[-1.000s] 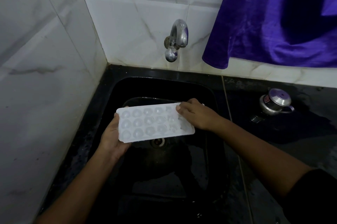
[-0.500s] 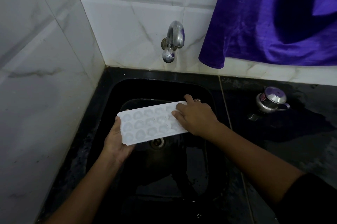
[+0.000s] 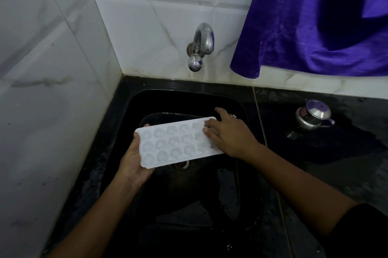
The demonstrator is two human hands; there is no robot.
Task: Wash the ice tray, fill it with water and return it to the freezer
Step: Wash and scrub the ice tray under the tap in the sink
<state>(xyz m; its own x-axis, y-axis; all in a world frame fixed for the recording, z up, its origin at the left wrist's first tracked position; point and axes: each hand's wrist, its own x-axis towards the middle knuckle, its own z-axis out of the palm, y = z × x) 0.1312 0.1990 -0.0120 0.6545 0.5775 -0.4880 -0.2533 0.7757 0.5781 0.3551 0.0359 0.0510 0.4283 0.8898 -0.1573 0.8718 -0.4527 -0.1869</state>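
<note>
Overhead, the tray (image 3: 178, 144) hangs above the sink (image 3: 184, 98); left grip (image 3: 134, 163) clasps its left end; right grip (image 3: 228, 134) lies flat-fingered on the right end; pressing hard there could lever the tray out of that one-handed hold; cells face up, long axis left-to-right, right end angled away.

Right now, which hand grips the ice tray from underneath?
The left hand, cupping one end of the ice tray; the right hand rests on top.
</note>
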